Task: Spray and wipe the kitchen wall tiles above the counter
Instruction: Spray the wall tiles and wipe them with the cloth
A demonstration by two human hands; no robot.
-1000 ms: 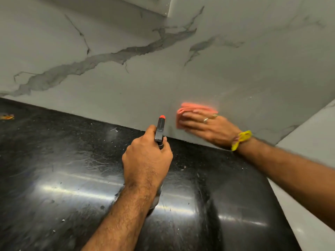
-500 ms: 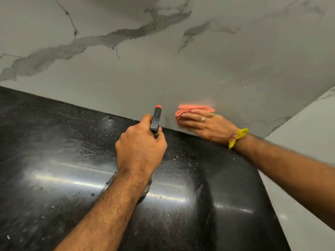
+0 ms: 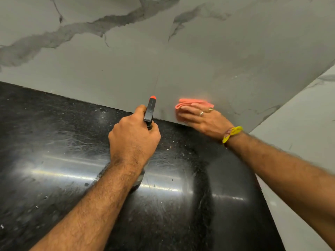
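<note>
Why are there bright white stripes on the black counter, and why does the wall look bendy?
Head view: the stripes are lamp glare on the shiny black counter; dark arm shadows cross it. The wide lens curves the tiled wall and counter edge. The left hand holding the spray bottle looks sharp; the pink cloth looks slightly soft.

Pink cloth (image 3: 192,102); grey-veined tiles (image 3: 126,66) (marble pattern); speckled black counter (image 3: 54,160).

A single head-worn wide-angle camera looks forward and down from close above the black worktop (image 3: 54,169), facing the marbled wall tiles (image 3: 126,69) where they meet it; both forearms reach in from the lower edge, and a side wall (image 3: 299,124) closes the right.
</note>
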